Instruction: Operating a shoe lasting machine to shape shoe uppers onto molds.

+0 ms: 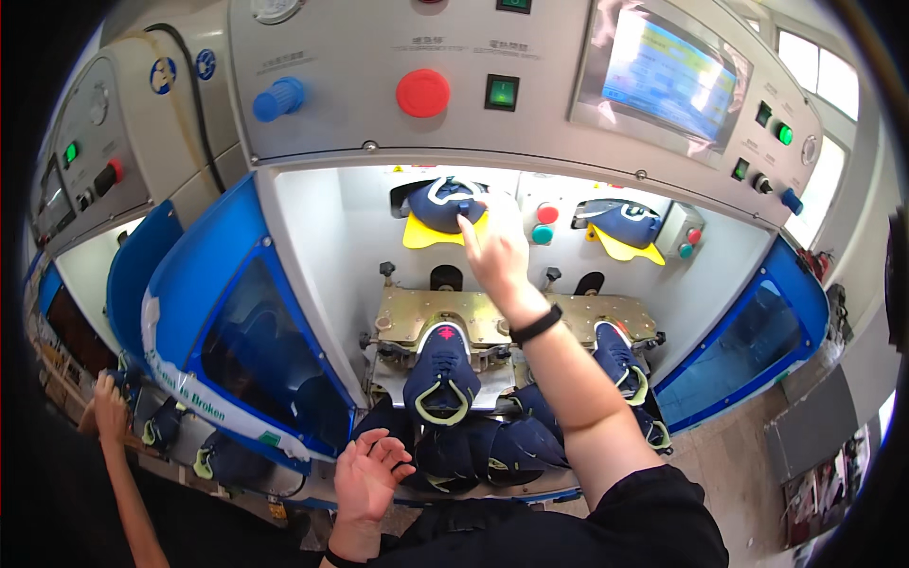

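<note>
Grey metal shoe-pressing machine: fills the far half of the scene, with a lit white chamber open toward the person.

Blue-framed guard doors with dark windows: one swung open at the left, one at the right.

Touch screen in a grey frame: far right of the upper panel, lit.

Brass-coloured metal clamping bed: chamber floor, centre.

Heap of navy shoe uppers with pale green trim: near edge of the machine, just below the clamping bed.

Navy shoe upper with pale green collar and pink mark: seated on the left station of the bed, heel opening toward the person. A second navy upper sits at the right station, partly hidden by the person's forearm.

Navy shoe upper on a yellow pad: far left of the chamber back wall. A like one hangs at the far right.

Right hand: stretched far into the chamber, forefinger extended and touching the far-left upper at its right edge; grasping nothing. Black band on the wrist.

Left hand: near, over the left side of the heap, palm up, fingers loosely spread, released.

Another person's hand: far left edge, near more navy uppers.

Red round push button, blue knob, green square lit switch: upper panel, left to centre.
</note>
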Motion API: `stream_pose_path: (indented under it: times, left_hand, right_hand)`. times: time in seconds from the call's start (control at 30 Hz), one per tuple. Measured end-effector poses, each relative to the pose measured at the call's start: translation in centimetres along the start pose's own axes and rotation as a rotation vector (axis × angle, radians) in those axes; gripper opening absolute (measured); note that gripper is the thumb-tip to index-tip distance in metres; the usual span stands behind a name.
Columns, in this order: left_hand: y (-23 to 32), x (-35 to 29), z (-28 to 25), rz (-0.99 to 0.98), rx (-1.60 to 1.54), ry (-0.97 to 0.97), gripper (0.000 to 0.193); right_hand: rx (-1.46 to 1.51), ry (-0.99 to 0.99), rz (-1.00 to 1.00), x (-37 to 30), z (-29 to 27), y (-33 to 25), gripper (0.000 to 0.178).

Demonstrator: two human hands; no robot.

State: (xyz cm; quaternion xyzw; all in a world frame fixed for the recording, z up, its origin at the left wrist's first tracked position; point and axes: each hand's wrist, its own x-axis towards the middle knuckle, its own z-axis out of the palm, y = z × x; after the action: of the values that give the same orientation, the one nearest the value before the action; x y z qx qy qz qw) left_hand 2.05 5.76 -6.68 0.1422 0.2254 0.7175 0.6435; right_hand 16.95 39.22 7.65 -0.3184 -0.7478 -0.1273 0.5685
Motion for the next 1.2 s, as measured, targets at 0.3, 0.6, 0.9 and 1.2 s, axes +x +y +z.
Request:
stream_pose_path:
  times: [0.3,0.6,0.9,1.2]
  left_hand:
    - [-2.0,5.9,1.6,-0.321,0.086,-0.293,0.05]
    - [-8.0,8.9,3.5,-0.596,0.095,-0.498,0.048]
    - [-14.1,10.4,5.1,-0.721,0.265,-0.321,0.044]
    - [-24.7,9.3,12.3,-0.739,0.31,-0.299,0.064]
  right_hand:
    - [-0.209,-0.475,0.305,-6.5,-4.0,4.6,0.016]
    - [-0.152,-0.184,0.27,-12.7,-18.4,8.3,0.011]
    - [-0.132,-0.451,0.644,-25.3,-31.9,7.3,0.028]
    - [-0.209,-0.691,0.6,-31.1,-28.2,6.5,0.03]
